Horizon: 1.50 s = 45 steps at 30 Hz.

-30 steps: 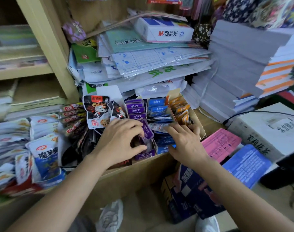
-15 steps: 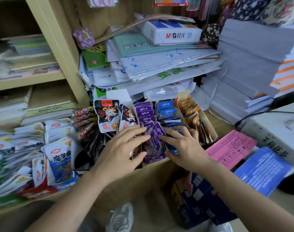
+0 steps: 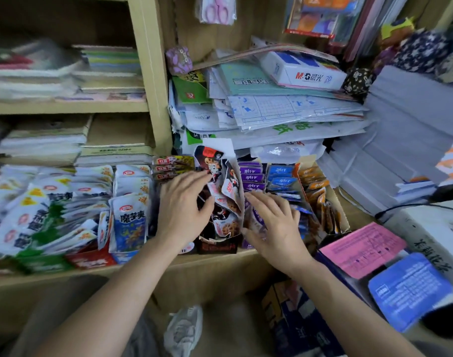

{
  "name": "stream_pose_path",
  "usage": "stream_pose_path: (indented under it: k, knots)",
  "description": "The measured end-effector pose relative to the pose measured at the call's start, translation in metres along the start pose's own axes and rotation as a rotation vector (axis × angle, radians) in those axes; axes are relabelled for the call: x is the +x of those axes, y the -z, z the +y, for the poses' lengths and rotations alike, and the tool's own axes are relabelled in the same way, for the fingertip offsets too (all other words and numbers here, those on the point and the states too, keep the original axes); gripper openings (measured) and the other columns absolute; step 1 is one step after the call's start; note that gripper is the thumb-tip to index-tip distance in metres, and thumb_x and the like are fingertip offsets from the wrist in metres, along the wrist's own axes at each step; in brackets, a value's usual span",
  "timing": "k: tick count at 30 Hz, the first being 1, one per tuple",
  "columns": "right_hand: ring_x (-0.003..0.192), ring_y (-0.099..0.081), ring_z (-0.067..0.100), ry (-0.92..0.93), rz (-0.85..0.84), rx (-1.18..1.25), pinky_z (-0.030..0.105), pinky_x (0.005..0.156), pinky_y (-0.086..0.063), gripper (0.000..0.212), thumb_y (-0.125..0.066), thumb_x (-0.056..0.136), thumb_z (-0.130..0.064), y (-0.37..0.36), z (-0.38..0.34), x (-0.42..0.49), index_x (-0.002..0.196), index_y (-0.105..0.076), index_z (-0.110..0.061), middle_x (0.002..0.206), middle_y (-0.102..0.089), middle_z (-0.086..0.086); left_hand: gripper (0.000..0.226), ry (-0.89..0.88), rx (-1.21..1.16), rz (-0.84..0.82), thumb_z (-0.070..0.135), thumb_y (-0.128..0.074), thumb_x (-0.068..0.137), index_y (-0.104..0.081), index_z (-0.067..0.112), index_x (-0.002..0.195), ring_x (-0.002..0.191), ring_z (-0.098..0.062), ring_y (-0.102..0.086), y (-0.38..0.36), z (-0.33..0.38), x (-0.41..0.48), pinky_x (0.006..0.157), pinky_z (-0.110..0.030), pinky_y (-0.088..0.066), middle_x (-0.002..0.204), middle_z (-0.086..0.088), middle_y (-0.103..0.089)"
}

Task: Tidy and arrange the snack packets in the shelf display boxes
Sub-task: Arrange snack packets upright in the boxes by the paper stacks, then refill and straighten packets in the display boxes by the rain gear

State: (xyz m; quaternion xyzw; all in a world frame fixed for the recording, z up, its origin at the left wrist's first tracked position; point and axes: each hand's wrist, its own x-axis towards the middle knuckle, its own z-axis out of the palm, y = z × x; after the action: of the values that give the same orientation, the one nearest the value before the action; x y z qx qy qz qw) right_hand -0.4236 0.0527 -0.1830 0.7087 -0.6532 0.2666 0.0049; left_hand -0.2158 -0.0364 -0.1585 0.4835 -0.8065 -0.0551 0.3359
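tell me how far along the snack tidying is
Done: the purple packets and blue packets at the back stand in neat rows. In hand: the left hand touches the black packets, which lie splayed; the right hand rests on packets beside them. Left: the white packets are a loose heap.

Soft, even light fills the frame without harsh glare, though the upper left shelf recess (image 3: 60,19) lies in shadow, motion blur smears the left edge and right corners, wide-angle bending curves the shelf post (image 3: 153,73), and the centre seems sharpest.
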Motion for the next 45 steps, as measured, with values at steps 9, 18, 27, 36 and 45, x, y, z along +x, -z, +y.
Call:
stream_pose_path:
  k: [9,18,27,36,45]
  knots:
    - [0.135,-0.037,0.015,-0.095,-0.159,-0.017,0.042,0.097,-0.024,0.058,-0.065,0.092,-0.035,-0.009,-0.034,0.019,0.147,-0.045,-0.035,0.146,-0.05,-0.015,0.042,-0.116,-0.154,-0.196,0.027,-0.059,0.099,-0.06,0.024,0.141,0.134,-0.016,-0.049,0.013,-0.004,-0.005,0.115,-0.041,-0.037,0.147,0.008,-0.055]
    - [0.09,-0.066,0.027,-0.125,0.01,-0.032,0.043,0.074,-0.055,0.02,-0.067,0.087,-0.022,0.024,-0.114,0.016,0.105,-0.074,-0.019,0.097,-0.074,0.002,0.021,-0.054,-0.261,-0.241,0.027,-0.063,0.097,-0.076,0.032,0.113,0.099,-0.007,-0.066,0.096,-0.034,-0.054,0.086,-0.038,-0.056,0.106,0.016,-0.075]
    - [0.071,-0.061,0.017,0.142,-0.166,0.152,0.034,0.063,-0.052,0.01,-0.067,0.088,-0.019,0.004,-0.188,0.022,0.096,-0.072,-0.02,0.075,-0.065,-0.008,0.018,0.107,-0.095,-0.196,0.033,-0.065,0.095,-0.078,0.033,0.108,0.095,-0.001,-0.067,0.171,-0.078,-0.094,0.085,-0.031,-0.056,0.103,0.018,-0.075]
    - [0.09,-0.07,0.021,0.337,-0.241,0.343,0.043,0.08,-0.058,0.026,-0.069,0.093,-0.021,-0.013,-0.229,0.047,0.117,-0.071,-0.015,0.105,-0.074,0.002,0.015,0.423,0.064,-0.173,0.026,-0.07,0.092,-0.078,0.031,0.103,0.091,0.004,-0.066,0.246,-0.13,-0.102,0.087,-0.029,-0.056,0.089,0.025,-0.068]
    - [0.085,-0.069,0.022,0.517,-0.274,0.429,0.041,0.076,-0.056,0.016,-0.069,0.088,-0.022,-0.044,-0.274,0.059,0.103,-0.074,-0.019,0.09,-0.073,-0.002,0.019,0.708,0.067,-0.047,0.016,-0.071,0.09,-0.075,0.034,0.086,0.093,-0.001,-0.067,0.273,-0.159,-0.153,0.094,-0.028,-0.053,0.096,0.017,-0.072]
